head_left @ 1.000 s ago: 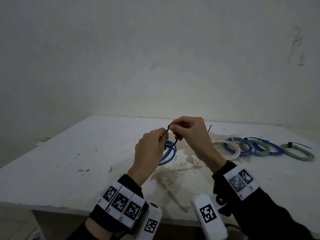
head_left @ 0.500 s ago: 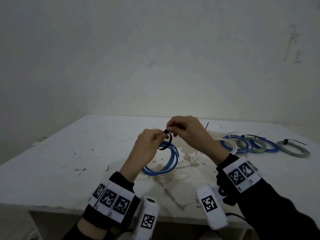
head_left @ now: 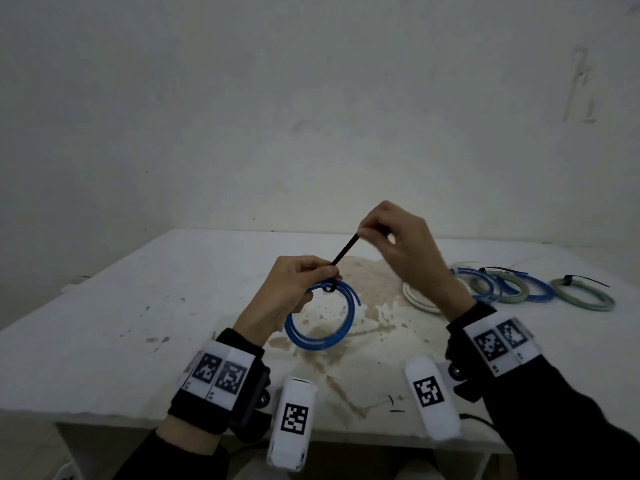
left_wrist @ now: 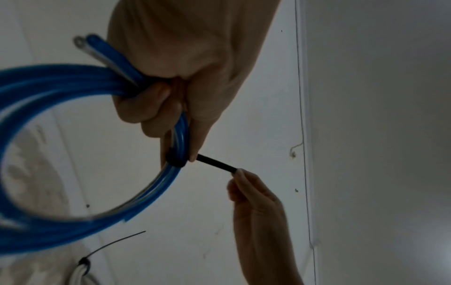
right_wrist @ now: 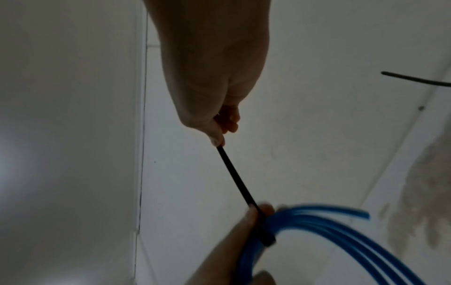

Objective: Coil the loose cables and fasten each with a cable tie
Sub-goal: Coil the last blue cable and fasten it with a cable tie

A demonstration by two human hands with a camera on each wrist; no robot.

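The blue cable (head_left: 320, 320), seen from my head, hangs as a round coil of a few turns in front of me, just above the stained white surface (head_left: 104, 323), its ring facing roughly toward me and its two cut ends poking out near the top. My left hand (head_left: 287, 296) grips the top of the coil with curled fingers. A black cable tie (head_left: 344, 251) is looped snug around the strands there, and its free tail runs straight up and to the right into my right hand (head_left: 401, 251), which pinches it between thumb and fingers. To the right lie other coils (head_left: 512, 287), already tied, in white, blue and grey-green; the left part of the surface is bare out to its front edge.

From my left wrist, the blue cable (left_wrist: 73, 81) looks glossy and a bit see-through, curving away in a wide ring. The cable tie (left_wrist: 214, 164) has its band cinched around the strands just beyond my left fingertips, the tail reaching to my right hand (left_wrist: 256, 202).

From my right wrist, the cable tie (right_wrist: 236, 177) is a taut straight strip slanting down from my right hand (right_wrist: 214, 96) to my left hand (right_wrist: 234, 241), where the blue cable (right_wrist: 341, 231) fans away to the lower right, blurred.
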